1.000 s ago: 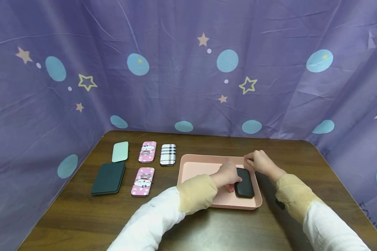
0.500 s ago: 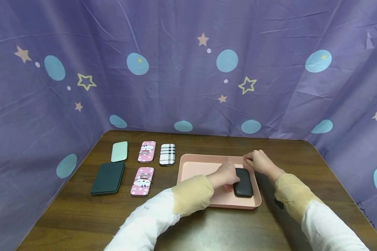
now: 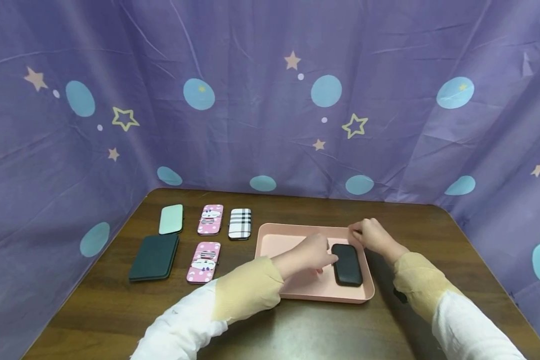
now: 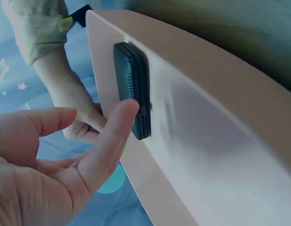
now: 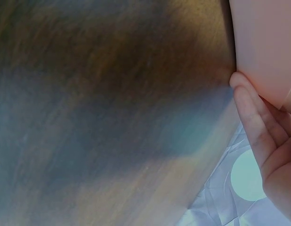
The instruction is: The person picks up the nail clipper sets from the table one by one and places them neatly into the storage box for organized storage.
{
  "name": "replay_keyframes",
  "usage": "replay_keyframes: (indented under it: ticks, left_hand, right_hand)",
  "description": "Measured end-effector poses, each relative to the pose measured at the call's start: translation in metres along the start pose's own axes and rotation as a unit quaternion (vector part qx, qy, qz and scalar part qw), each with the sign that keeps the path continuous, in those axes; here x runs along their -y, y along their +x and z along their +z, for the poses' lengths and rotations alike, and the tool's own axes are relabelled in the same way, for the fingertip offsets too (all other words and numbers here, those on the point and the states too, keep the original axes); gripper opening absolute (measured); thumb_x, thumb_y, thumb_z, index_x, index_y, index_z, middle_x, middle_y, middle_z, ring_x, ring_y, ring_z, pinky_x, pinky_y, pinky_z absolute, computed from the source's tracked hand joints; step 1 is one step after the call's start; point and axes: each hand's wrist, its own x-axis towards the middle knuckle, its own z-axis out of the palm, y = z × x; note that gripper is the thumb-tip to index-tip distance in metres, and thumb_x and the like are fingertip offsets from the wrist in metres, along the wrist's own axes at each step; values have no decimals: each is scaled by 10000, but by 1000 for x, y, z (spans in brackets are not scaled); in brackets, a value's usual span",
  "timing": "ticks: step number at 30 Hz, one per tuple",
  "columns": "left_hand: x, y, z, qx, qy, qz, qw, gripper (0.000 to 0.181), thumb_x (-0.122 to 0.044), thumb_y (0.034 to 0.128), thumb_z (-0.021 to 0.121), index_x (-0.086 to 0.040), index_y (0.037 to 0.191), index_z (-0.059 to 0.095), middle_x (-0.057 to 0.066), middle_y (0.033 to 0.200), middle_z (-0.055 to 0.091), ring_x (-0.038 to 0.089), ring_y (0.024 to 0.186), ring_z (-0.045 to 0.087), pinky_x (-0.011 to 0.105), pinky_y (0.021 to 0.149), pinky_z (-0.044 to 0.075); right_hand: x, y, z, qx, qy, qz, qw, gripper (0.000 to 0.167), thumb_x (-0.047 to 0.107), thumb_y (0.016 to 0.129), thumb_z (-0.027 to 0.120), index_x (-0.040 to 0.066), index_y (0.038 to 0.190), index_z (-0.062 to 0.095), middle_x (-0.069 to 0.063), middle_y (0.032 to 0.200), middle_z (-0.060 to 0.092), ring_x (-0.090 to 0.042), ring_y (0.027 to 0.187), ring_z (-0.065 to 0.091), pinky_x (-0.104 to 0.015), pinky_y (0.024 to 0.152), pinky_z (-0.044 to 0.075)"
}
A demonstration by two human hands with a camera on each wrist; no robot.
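Purple curtain (image 3: 270,112), stars and blue ovals, hung behind a brown wood-grain counter (image 3: 234,320); pink tray (image 3: 276,242) sat on it. Black case (image 3: 348,270) lay flat in the tray near its right wall, long axis running back to front, roughly along that wall, near end angled slightly right. Of the hands, left hand (image 3: 312,252) was released above the tray floor, one fingertip by the case's left edge; contact unclear. Right hand (image 3: 372,236) pinched the tray's far right corner. Left of the tray: plaid case (image 3: 240,223) nearest, then two pink cases (image 3: 204,262), then mint case (image 3: 171,219) and dark green case (image 3: 154,257) farthest.
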Motion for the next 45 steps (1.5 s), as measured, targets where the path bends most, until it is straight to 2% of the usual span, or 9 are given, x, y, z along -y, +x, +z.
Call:
replay_keyframes:
  ticks: [4,7,14,18,29,35,38,41,45]
  left_hand:
    - [5,-9,0,-287,951,345,9945,311,-270,871,661,6,1013,644,82,875,697,169,775,672,226,679,521]
    - [6,-17,0,-408,1367,544,9883,327,-310,869,658,-40,1053,660,60,1012,691,179,938,638,257,794,509]
    - [9,-37,0,-596,1386,1218,9810,278,-280,864,654,-77,1053,668,-64,707,664,35,693,600,191,679,486]
    - [14,-47,0,-895,1600,1366,9735,233,-276,868,650,-114,1032,685,-61,755,661,34,705,585,186,643,468]
    - [44,-78,-11,-1607,2511,1880,9358,202,-266,902,623,-151,1057,680,-27,967,690,121,903,640,295,749,529]
    - [63,-90,-19,-2136,3053,2186,9019,231,-248,892,623,-135,1089,660,-15,997,684,155,922,617,326,781,512]
    - [72,-93,-20,-2361,3188,2272,8894,227,-229,878,634,-127,1079,655,-12,984,678,157,906,609,320,774,507]
    - [81,-96,-21,-2509,3262,2234,8836,223,-212,864,646,-126,1069,653,-13,982,674,160,906,602,320,756,501]
    - [94,-100,-21,-2623,3231,2005,8869,220,-209,854,657,-123,1056,653,-8,984,673,168,922,597,331,744,497]
  right_hand:
    - [0,-2,0,-8,13,33,10000,160,-10,822,627,-36,948,723,-163,833,712,-130,635,594,-303,580,519]
    - [0,-3,0,-7,2,38,10000,162,-10,820,623,-32,945,724,-152,819,712,-116,613,580,-290,566,508]
    - [-1,-2,-1,-54,-84,44,9999,165,-2,815,630,-23,948,726,-133,792,711,-124,614,583,-313,570,510]
    - [-1,-1,0,-58,-73,75,9999,173,10,820,634,-26,964,723,-159,835,715,-165,673,629,-346,602,532]
    - [0,-1,2,-64,-87,88,9999,182,8,825,635,-32,982,719,-188,870,713,-190,708,654,-346,613,540]
    - [0,-3,1,-96,-114,66,9999,175,13,826,636,-34,972,720,-191,869,712,-231,749,676,-386,643,551]
    - [-1,-3,1,-107,-120,76,9998,176,20,827,640,-31,974,721,-187,873,713,-240,764,680,-395,655,552]
    - [0,-3,1,-129,-122,43,9998,174,20,828,639,-32,973,721,-186,871,713,-239,762,680,-397,655,552]
    - [0,-3,3,-193,-90,0,9998,171,13,821,645,-33,967,722,-186,864,713,-238,756,680,-395,651,552]
